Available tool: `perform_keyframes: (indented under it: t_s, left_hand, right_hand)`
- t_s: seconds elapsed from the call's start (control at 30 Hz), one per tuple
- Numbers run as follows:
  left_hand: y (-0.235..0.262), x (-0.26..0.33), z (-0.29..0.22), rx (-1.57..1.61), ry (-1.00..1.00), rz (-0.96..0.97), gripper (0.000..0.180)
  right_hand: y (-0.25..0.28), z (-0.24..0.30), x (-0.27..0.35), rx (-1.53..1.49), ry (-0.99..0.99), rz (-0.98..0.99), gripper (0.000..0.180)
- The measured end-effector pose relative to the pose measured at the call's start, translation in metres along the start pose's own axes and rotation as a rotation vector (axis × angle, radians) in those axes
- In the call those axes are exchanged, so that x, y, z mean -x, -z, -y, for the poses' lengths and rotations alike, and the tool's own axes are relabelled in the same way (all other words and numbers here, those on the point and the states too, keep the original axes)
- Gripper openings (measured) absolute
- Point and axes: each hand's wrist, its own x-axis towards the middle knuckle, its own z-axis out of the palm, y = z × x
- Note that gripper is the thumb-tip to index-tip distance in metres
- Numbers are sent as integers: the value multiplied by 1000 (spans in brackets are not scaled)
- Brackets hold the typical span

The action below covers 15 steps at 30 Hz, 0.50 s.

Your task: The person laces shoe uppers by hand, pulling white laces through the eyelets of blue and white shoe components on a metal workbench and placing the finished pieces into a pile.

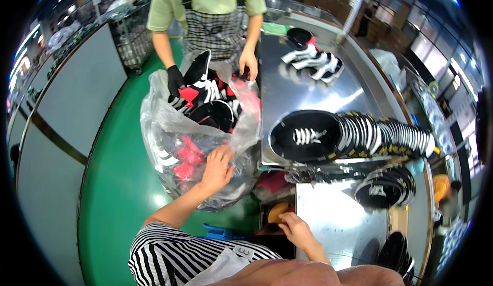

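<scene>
A large clear crinkled plastic bag (169,126) stands on the green floor (113,183) just beside the edge of the shiny steel surface (308,93), its mouth wide open and its film slack and glossy with reflections. Through the film and at the mouth show black, white and red shoe uppers (205,98) piled loosely, with more red and dark pieces lower in the bag. The person's left hand (216,168) lies on the near rim of the bag with fingers spread and curled into the plastic, gripping the film. The right hand (295,230) rests at the near edge of a second, lower steel surface (339,219), fingers loosely bent and closed on nothing that can be seen. Across the bag a co-worker in a light green shirt and checked apron (213,26) holds the far rim, one black-gloved hand (175,79) on the left side and one bare hand (248,62) on the right. On the steel surface a long row of black oval soles with white markings and yellow-flecked edges (354,134) lies stacked on edge, and farther back sit a few loose black-and-white shoe uppers (314,60). A smaller stack of the same black soles (385,187) lies on the lower surface.
</scene>
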Motion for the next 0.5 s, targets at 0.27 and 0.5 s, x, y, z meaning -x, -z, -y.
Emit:
perform_keyframes:
  t_s: [0.27,0.5]
  left_hand:
    - [-12,-6,-99,197,-295,-39,47]
    - [-64,-42,-258,546,-601,583,76]
  right_hand:
    - [-1,5,74,27,-44,-188,26]
    - [2,11,144,-41,-250,-326,20]
